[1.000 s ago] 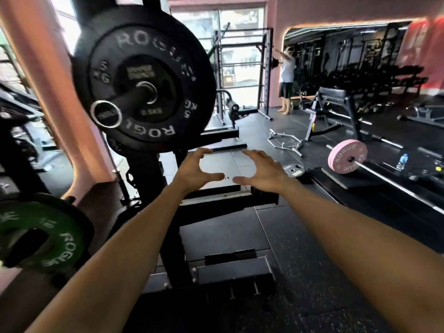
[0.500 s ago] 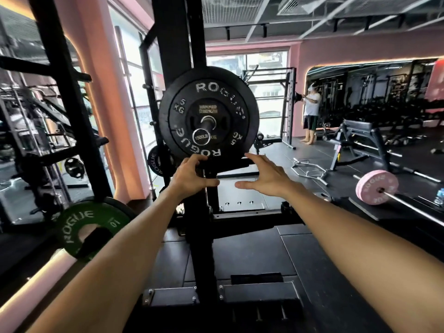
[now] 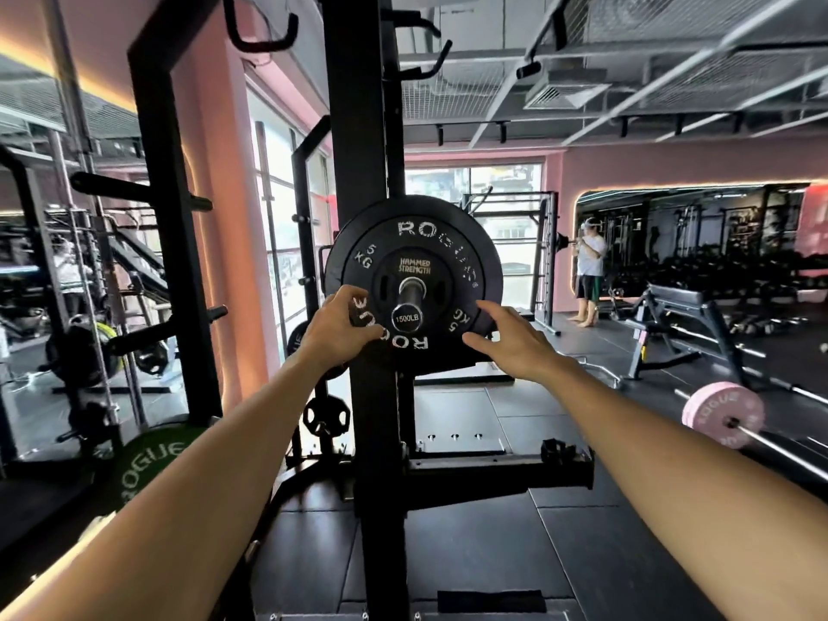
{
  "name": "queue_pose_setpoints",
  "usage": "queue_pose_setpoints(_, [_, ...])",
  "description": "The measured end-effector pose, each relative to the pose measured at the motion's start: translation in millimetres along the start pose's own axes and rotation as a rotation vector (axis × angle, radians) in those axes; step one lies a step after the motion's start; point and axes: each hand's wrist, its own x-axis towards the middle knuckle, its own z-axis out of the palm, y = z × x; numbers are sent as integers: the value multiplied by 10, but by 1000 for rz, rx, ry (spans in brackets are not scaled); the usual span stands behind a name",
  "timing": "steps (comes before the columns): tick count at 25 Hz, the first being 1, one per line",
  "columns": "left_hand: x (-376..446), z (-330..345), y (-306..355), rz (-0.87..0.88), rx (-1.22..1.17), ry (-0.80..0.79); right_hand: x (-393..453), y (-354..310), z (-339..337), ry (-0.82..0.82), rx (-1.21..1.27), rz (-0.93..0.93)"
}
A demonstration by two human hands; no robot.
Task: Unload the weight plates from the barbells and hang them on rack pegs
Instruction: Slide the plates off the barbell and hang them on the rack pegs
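Black rubber plate [image 3: 414, 280] marked 5 KG sits on a steel sleeve [image 3: 410, 298] at the rack upright [image 3: 363, 262], flat face turned straight at the camera. The sleeve's long axis runs toward the viewer, end cap nearest — so my read is the plate comes off by sliding along that axis, straight back toward the body. A smaller plate sits over the hub in front of it.

Left hand [image 3: 342, 329] is on the plate's lower-left edge, fingers spread wide and curled onto the face; whether it grips the rim, cannot tell. Right hand [image 3: 506, 338] is open, fingers splayed, at the lower-right edge — touching or just off it, cannot tell. Left looks nearer. The plate lies ahead of and above both hands, centred between them.

Green plate [image 3: 143, 468] low left; pink plate [image 3: 721, 419] on a floor bar at right, well apart.
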Motion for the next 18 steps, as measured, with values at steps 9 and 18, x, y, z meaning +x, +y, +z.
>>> queue_pose_setpoints(9, [885, 272, -280, -46, 91, 41, 1014, 196, 154, -12, -60, 66])
queue_pose_setpoints(18, [2201, 913, -861, -92, 116, -31, 2407, 481, 707, 47, -129, 134])
